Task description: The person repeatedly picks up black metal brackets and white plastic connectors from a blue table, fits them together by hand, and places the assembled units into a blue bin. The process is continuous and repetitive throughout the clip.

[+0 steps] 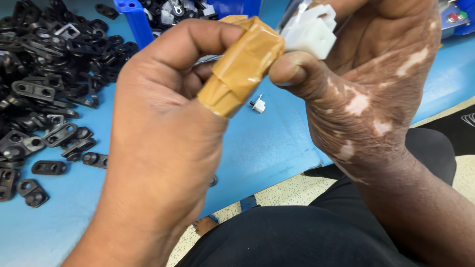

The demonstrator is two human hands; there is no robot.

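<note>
Hands meet close under your eyes: your left hand point(163, 123) is curled closed, its thumb wrapped in tan tape point(242, 64), and your right hand point(366, 89) pinches a white plastic block point(311, 32) between thumb and fingers. The block sits at the top of the view, between both thumbs; its upper end is cut off by the frame, so you cannot tell which way its long axis runs. Your left palm hides whatever its fingers hold. A small white piece point(258, 104) lies on the blue table point(257, 148) just below. A heap of black flat links point(44, 89) spreads at your left. A blue bin point(133, 17), partly cut off, stands behind.
</note>
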